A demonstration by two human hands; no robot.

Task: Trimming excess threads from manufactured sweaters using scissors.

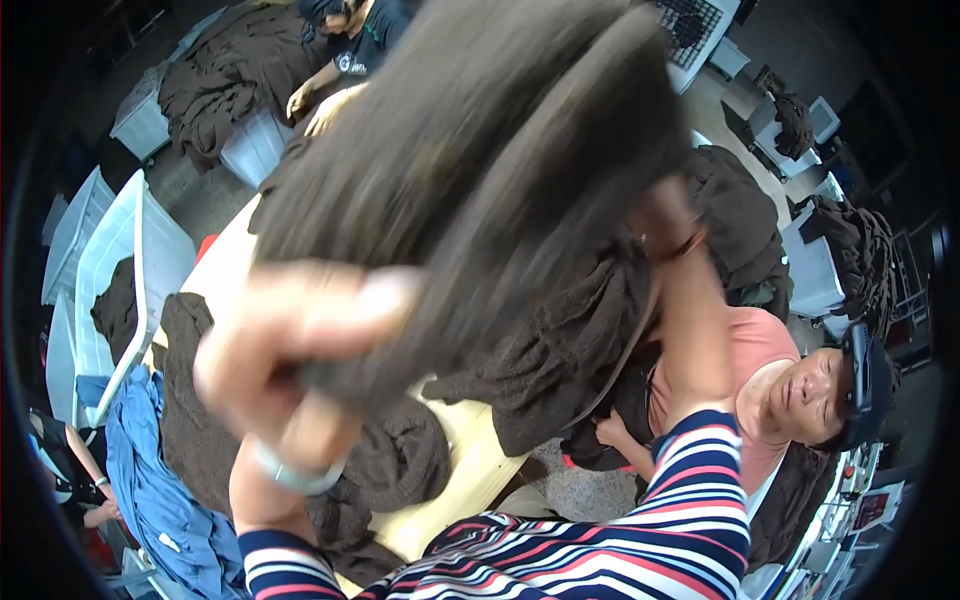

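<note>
A dark brown knit garment [470, 160] is held up in front of me, blurred by motion and filling the upper middle of the view. My left hand [290, 350] is closed on its lower left edge, the thumb lying over the cloth. At the garment's right edge is my right hand [665, 215], closed on the fabric, its fingertips mostly hidden and smeared. Below the raised cloth, more dark brown knit pieces [400, 460] lie on the pale yellow table [460, 430].
Across the table a person in a dark shirt [380, 35] reaches toward brown fabric. Close on my right sits a person in a pink shirt [730, 350]. White bins [140, 250] stand at the left, beside blue cloth [165, 480]. Brown piles [235, 80] fill other bins.
</note>
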